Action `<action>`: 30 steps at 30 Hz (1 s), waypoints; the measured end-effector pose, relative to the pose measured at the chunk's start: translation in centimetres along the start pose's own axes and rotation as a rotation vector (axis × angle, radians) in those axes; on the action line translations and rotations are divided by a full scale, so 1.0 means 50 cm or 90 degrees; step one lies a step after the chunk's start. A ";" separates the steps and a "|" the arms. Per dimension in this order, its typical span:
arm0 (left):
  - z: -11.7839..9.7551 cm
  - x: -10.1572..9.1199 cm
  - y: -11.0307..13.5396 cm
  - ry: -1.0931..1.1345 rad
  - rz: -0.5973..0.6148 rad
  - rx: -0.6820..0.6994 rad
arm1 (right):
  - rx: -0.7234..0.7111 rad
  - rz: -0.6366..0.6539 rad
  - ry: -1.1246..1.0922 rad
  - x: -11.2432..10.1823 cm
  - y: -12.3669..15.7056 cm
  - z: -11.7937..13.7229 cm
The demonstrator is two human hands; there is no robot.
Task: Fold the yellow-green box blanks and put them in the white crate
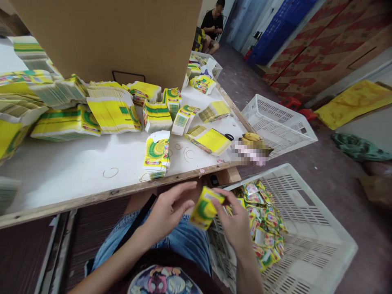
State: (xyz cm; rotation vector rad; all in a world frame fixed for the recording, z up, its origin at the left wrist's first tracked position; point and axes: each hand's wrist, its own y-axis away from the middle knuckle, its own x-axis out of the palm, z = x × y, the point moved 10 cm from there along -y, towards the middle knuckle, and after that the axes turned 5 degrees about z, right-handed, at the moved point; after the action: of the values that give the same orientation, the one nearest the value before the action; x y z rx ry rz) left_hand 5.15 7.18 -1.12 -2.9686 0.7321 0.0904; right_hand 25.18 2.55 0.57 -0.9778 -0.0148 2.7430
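Observation:
A small yellow and green carton (pixel 204 209) is held between both my hands above my lap. My right hand (pixel 235 222) grips its right side with thumb and fingers. My left hand (pixel 169 211) touches its left side, fingers partly spread and curled towards it. Just to the right, a white plastic crate (pixel 318 245) on the floor holds several folded cartons (pixel 266 226) of the same print. On the white table (pixel 76 175) ahead stands a short stack of flat cartons (pixel 157 154) near the front edge.
Many stacks of flat yellow cartons (pixel 113 110) cover the table's back and left, before a big cardboard sheet (pixel 122 36). Loose rubber bands (pixel 110 172) lie on the table. Bananas (pixel 254 141) rest at its right corner. A second white crate (pixel 277 122) and a seated person (pixel 212 26) are beyond.

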 end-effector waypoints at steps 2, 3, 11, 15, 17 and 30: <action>-0.040 -0.095 0.003 -0.196 -0.210 0.067 | -0.024 -0.194 0.156 -0.107 0.012 0.004; -0.055 -0.145 0.013 -0.279 -0.333 0.081 | -0.038 -0.273 0.221 -0.149 0.021 0.009; 0.044 -0.301 -0.004 -0.476 -0.401 -0.158 | -0.016 -0.200 0.115 -0.097 0.002 -0.014; -0.014 -0.278 0.024 -0.412 -0.432 -0.061 | -0.052 -0.136 -0.004 -0.006 0.000 0.040; -0.047 -0.226 0.024 -0.333 -0.353 0.013 | -0.139 -0.118 -0.027 0.021 0.002 0.100; 0.017 0.017 0.024 0.277 0.084 -0.068 | -0.081 -0.043 -0.209 0.088 0.005 0.113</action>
State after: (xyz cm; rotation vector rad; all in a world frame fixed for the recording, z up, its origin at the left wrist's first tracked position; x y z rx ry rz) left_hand 5.30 5.82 -2.13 -3.0687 0.9944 -0.5407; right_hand 18.27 3.63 2.21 -0.5318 -0.2742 2.8333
